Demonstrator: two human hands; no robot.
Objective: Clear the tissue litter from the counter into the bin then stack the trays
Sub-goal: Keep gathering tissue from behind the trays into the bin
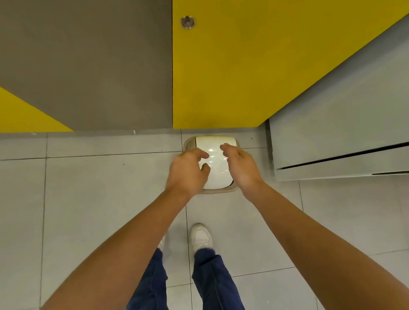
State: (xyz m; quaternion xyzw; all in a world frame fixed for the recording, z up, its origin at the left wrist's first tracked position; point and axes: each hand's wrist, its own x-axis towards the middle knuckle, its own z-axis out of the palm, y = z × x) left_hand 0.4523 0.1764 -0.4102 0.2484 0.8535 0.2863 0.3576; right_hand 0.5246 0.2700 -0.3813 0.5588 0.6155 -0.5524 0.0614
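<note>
Hovering close together over a small beige-rimmed plastic bin (189, 141) with a glossy white lid (213, 144), left hand (187, 174) and right hand (243, 166) do not touch each other. Left fingers loosely curled, thumb and forefinger apart, nothing seen between them; right fingers curled inward, palm turned away, so cannot tell whether they pinch anything. Bin stands on pale grey floor tiles (75, 212) at the foot of a yellow cabinet panel (263, 54), beside a light grey cabinet (351, 121) on the right; white shoe (201, 236) and dark blue trousers (218, 297) below.
</note>
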